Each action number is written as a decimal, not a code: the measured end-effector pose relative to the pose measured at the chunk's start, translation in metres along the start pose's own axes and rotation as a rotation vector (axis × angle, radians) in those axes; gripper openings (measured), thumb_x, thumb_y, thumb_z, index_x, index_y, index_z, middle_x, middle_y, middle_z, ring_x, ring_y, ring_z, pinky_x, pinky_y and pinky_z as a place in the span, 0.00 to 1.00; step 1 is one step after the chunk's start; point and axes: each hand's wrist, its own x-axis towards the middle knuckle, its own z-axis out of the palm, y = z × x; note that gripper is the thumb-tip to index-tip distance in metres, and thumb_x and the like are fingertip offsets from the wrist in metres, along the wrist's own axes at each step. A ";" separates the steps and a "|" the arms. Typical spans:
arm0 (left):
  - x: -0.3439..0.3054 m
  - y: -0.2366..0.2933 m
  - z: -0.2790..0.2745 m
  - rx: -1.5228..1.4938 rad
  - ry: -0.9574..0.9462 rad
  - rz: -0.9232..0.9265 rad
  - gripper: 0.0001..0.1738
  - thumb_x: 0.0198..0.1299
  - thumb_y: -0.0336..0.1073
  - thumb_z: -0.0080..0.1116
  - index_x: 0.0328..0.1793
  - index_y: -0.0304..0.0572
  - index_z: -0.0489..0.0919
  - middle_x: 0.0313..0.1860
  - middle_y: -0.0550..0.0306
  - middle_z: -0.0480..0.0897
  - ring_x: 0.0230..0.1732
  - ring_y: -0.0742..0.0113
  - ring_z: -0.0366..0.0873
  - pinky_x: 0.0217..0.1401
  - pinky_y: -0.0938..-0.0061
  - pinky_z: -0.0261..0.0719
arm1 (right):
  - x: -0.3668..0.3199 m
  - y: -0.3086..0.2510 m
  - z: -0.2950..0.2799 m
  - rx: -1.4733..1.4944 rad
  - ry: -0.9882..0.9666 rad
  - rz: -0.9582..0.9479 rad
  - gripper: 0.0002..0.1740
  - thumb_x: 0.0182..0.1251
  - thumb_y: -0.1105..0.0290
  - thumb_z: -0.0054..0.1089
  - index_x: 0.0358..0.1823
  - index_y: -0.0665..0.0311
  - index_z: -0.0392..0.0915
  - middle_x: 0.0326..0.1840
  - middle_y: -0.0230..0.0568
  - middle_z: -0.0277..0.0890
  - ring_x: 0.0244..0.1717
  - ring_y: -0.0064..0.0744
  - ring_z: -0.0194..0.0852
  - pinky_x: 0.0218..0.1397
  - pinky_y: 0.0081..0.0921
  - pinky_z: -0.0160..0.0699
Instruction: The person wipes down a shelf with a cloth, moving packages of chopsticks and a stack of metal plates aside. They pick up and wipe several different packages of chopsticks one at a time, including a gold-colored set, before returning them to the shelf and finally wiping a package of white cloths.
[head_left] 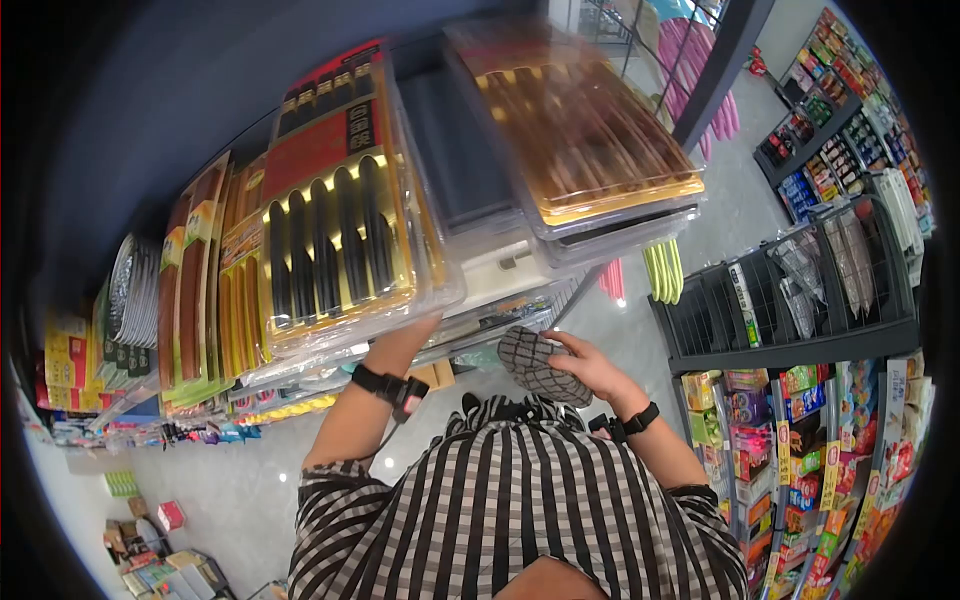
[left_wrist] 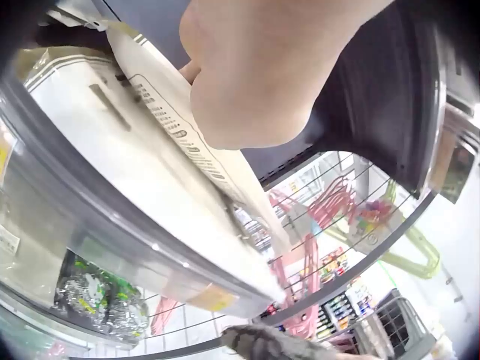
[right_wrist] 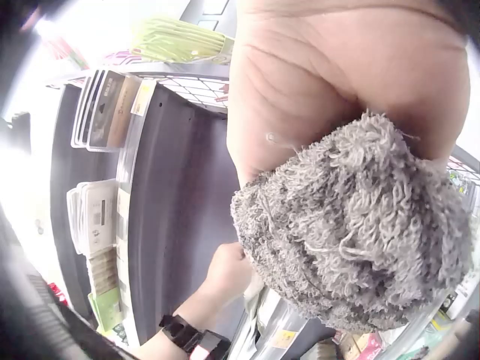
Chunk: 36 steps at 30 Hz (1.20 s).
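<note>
My right hand (head_left: 592,372) grips a folded grey checked cloth (head_left: 540,362) in front of my chest. In the right wrist view the looped, fluffy pile of the cloth (right_wrist: 360,232) hangs below the palm. My left hand (head_left: 408,338) reaches into the shelf, partly hidden under a blister pack of black chopsticks (head_left: 325,230). Seen from the left wrist, the left hand (left_wrist: 255,82) overlaps a white printed packet (left_wrist: 180,127); its fingers are hidden, and I cannot tell whether they hold it.
A pack of brown chopsticks (head_left: 590,130) lies on the shelf to the right. More hanging packs (head_left: 190,290) line the left. Pink hangers (head_left: 692,70) hang by the shelf end. A wire-fronted rack (head_left: 790,290) with snacks below stands across the aisle.
</note>
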 end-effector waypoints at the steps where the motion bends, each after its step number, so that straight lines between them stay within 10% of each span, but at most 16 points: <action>1: -0.004 0.004 -0.005 -0.048 -0.084 -0.012 0.18 0.59 0.30 0.48 0.56 0.32 0.75 0.54 0.37 0.78 0.57 0.41 0.76 0.58 0.50 0.75 | -0.002 0.002 -0.001 0.006 0.006 0.000 0.32 0.64 0.68 0.56 0.69 0.71 0.62 0.62 0.48 0.70 0.60 0.31 0.70 0.62 0.26 0.69; 4: -0.024 0.012 -0.018 -0.011 -0.394 -0.020 0.25 0.56 0.29 0.55 0.62 0.35 0.71 0.61 0.39 0.75 0.66 0.45 0.70 0.57 0.58 0.78 | -0.002 0.003 -0.002 -0.003 0.028 0.026 0.32 0.64 0.67 0.56 0.68 0.71 0.63 0.62 0.48 0.70 0.60 0.31 0.70 0.62 0.26 0.69; 23: -0.002 0.007 -0.010 -0.279 -0.505 -0.215 0.38 0.54 0.49 0.65 0.71 0.55 0.67 0.73 0.46 0.63 0.73 0.43 0.58 0.70 0.58 0.65 | -0.002 0.020 -0.013 -0.021 0.052 0.061 0.33 0.63 0.62 0.60 0.65 0.75 0.66 0.62 0.50 0.71 0.62 0.35 0.68 0.65 0.28 0.64; 31: -0.001 -0.001 -0.004 -0.205 -0.198 0.011 0.39 0.51 0.48 0.67 0.71 0.55 0.68 0.69 0.48 0.68 0.69 0.47 0.64 0.71 0.57 0.62 | 0.006 -0.012 -0.004 -0.112 0.043 -0.079 0.33 0.64 0.66 0.57 0.69 0.71 0.61 0.63 0.49 0.69 0.61 0.33 0.68 0.64 0.28 0.66; 36: -0.008 -0.022 0.050 -0.336 -0.163 -0.156 0.34 0.54 0.47 0.65 0.67 0.47 0.71 0.61 0.46 0.75 0.62 0.48 0.71 0.64 0.59 0.69 | 0.028 -0.024 0.004 0.052 0.016 -0.029 0.42 0.63 0.67 0.60 0.75 0.67 0.49 0.56 0.52 0.74 0.54 0.32 0.72 0.57 0.24 0.69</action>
